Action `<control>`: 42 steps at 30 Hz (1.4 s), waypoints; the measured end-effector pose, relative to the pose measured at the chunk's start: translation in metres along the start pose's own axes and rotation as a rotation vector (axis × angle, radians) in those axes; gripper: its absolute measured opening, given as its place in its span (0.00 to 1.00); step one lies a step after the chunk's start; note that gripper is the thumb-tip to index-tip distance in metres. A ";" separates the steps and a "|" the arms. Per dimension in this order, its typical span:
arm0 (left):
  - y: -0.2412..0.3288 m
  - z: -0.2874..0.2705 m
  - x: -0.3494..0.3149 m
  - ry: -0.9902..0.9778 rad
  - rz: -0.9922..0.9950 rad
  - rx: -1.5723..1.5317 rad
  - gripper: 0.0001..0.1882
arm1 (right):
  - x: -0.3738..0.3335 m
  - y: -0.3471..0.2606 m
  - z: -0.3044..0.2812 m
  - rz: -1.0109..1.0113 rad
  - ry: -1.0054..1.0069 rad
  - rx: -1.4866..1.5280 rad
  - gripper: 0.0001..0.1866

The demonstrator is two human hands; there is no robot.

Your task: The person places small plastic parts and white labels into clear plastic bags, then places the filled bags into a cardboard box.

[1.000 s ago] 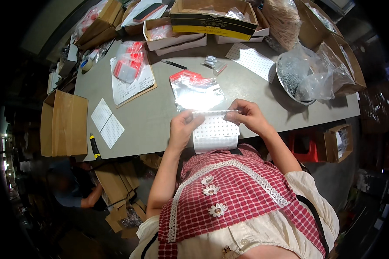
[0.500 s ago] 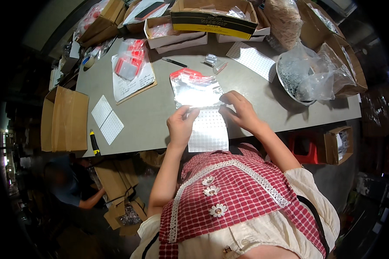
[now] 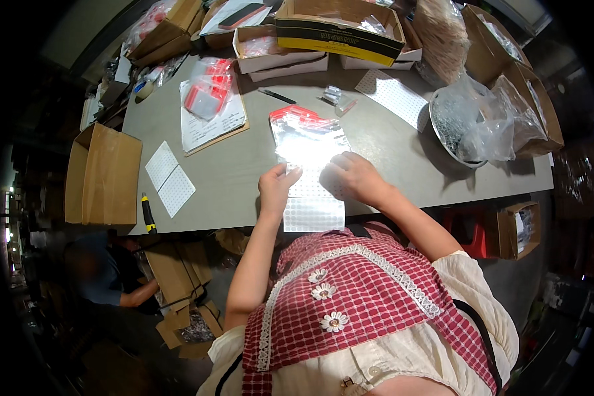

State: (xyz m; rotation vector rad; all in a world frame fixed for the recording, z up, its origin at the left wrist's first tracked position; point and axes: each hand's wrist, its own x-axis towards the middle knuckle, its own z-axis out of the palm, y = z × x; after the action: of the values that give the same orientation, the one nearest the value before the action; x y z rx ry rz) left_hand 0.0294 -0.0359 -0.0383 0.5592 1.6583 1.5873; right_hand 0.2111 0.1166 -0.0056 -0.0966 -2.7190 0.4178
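The worktop [image 3: 237, 198] is grey and fills the middle of the view, its front edge running just beyond the person's apron [image 3: 376, 290]. At its left end stands an open brown carton [image 3: 112, 178]; at the far side, a black-and-yellow box [image 3: 340, 47] sits on paler trays. Near the right end is a round bowl [image 3: 434, 135] of small metal pieces, a clear bag [image 3: 488, 138] slumped over its right side. The clipboard [image 3: 222, 138] lies at an angle left of centre, carrying papers [image 3: 201, 129] and red-topped packets [image 3: 209, 92]. A white sheet [image 3: 395, 98] printed with rows of marks lies beyond the bowl, to its left. In the centre are red-edged clear bags [image 3: 303, 135], washed out by glare toward the person. The dotted sheet [image 3: 314, 214] is directly below them, between the two hands, its lower end reaching past the worktop's front edge. The right hand [image 3: 356, 179] is over its upper right part, fingers bunched; whether they pinch it I cannot tell. The left hand [image 3: 275, 189] pinches its upper left edge between thumb and fingers. Two small sheets [image 3: 177, 191] lie right of the carton, then come a yellow-and-black cutter [image 3: 148, 212] and a dark pen [image 3: 277, 97].
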 end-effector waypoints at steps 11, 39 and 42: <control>-0.025 -0.071 0.028 0.184 0.060 -0.060 0.10 | 0.047 0.093 0.013 0.542 -0.159 0.306 0.12; -0.028 -0.077 0.030 0.201 0.042 -0.227 0.11 | 0.027 0.075 0.035 0.504 0.030 0.139 0.09; -0.028 -0.077 0.029 0.221 0.038 -0.238 0.11 | 0.023 0.079 0.031 0.592 0.033 0.033 0.10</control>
State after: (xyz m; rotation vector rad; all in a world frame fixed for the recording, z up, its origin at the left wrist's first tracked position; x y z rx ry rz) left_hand -0.0424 -0.0674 -0.0766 0.3029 1.5915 1.8986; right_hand 0.1787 0.1858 -0.0488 -0.9003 -2.6063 0.6119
